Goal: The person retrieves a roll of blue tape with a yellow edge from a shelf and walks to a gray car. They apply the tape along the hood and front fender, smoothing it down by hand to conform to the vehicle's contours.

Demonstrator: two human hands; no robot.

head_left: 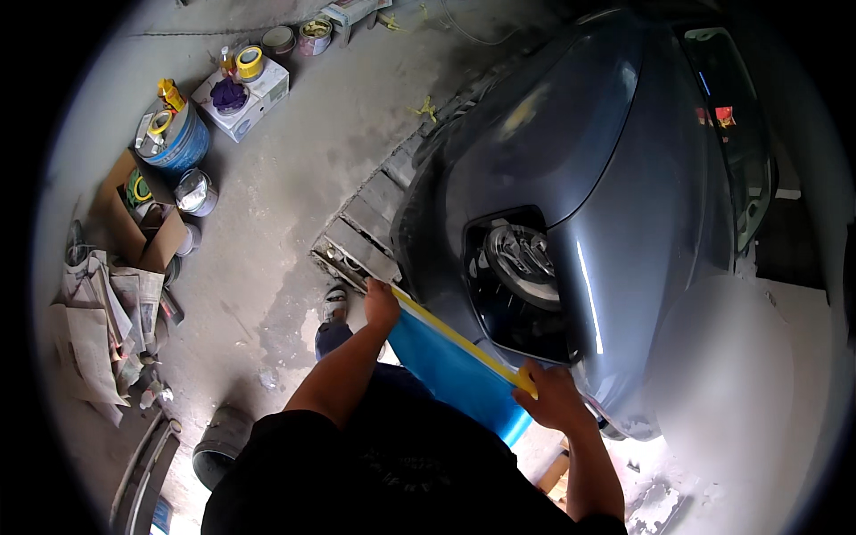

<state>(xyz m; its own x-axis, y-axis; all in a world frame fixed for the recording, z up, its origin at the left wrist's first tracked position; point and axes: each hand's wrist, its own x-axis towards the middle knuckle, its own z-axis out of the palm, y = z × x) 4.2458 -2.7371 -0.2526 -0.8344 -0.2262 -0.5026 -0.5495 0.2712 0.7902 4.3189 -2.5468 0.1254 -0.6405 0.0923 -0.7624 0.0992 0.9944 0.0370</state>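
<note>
A strip of blue masking film (450, 361) with a yellow tape edge (455, 336) stretches between my two hands. My left hand (382, 306) is closed on its upper left end, close to the car's lower front. At the other end my right hand (553, 399) grips the film, with a bulge of yellow at its fingers; whether that is a roll I cannot tell. The film runs alongside the front of a dark grey car (526, 134), just below the headlight opening (526, 339). A round lamp (522, 259) sits inside that opening.
Along the left stand a white box (259, 102) with tape on top, a blue drum (185, 143), a paint can (196, 192) and a cardboard box (134, 227). Newspapers (98, 330) lie below them. A black bucket (223, 441) is at lower left. A floor grate (361, 232) borders the car.
</note>
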